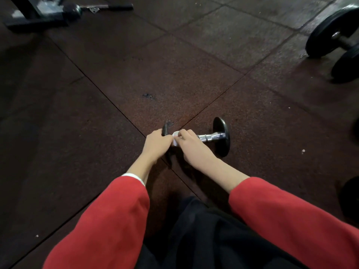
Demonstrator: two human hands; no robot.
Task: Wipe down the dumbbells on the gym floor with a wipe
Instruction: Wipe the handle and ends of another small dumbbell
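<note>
Dumbbell: we have a small dumbbell (211,136) lying on the gym floor (97,113), chrome handle between two black end plates, right under our hands.
Wipe: a white wipe (175,139) sits on the handle, bunched where the two hands meet.
Right grip: our right hand (191,145) is closed over the wipe, pinching it against the handle; the fingertips are hidden, so how tightly we cannot tell.
Left grip: our left hand (156,143) is curled over the near end plate (165,130), apparently steadying it.
Handling: we judge the dumbbell stiff, fairly heavy for its size and apt to roll on its round plates; the chrome looks slick, so bracing a plate suits better than gripping the bar. The wipe is soft and light and will bunch unless pressed flat.
Beyond the right grip: the far plate (221,135) looks untouched.
Further out: a larger dumbbell (334,41) lies well apart, and a machine base (37,18) with a bar attachment (108,7) lies far past the left grip.
</note>
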